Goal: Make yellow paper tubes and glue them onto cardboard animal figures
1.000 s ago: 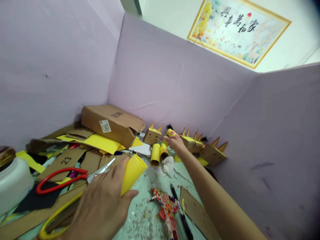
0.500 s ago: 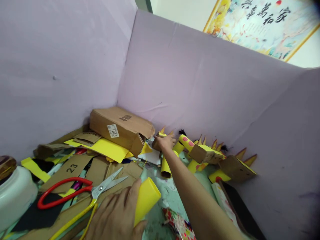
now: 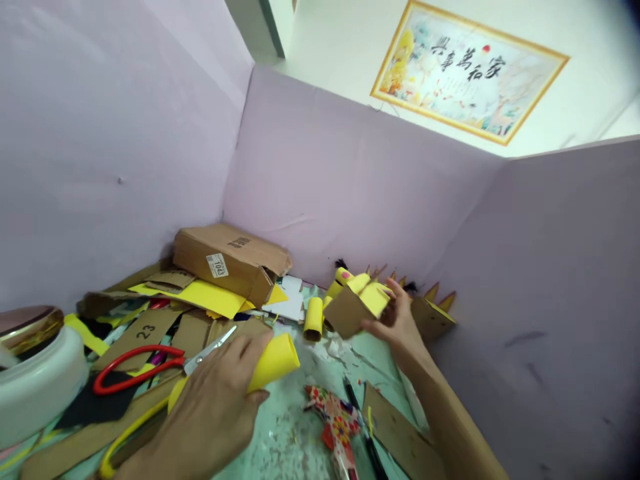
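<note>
Lilac fabric-covered panels (image 3: 125, 133) wall in the work surface on the left, far and right sides, smooth and faintly creased. Below them the pale green tabletop (image 3: 290, 433) is littered with flat brown cardboard offcuts (image 3: 145, 330), stiff yellow card sheets (image 3: 200, 297) and a crumpled shipping box (image 3: 227, 260) at the far left. A rounded white jar (image 3: 35, 373) sits at the near left edge, and red-handled scissors (image 3: 150, 363) lie on the scraps.

Judging by the grips, this looks like an assembly step: a head piece being brought toward a body tube. The left hand (image 3: 200, 420) is wrapped around a smooth yellow paper tube (image 3: 273, 360), pressing it against the table near centre. The right hand (image 3: 395, 323) is closed on a boxy cardboard piece faced with yellow (image 3: 357, 307), lifted just above the table, right of centre. Joining them would call for lining up the box's open side with the tube's end.

Short yellow rolls (image 3: 314, 319) stand behind, beside spiky-eared cardboard figures (image 3: 433, 313).
</note>
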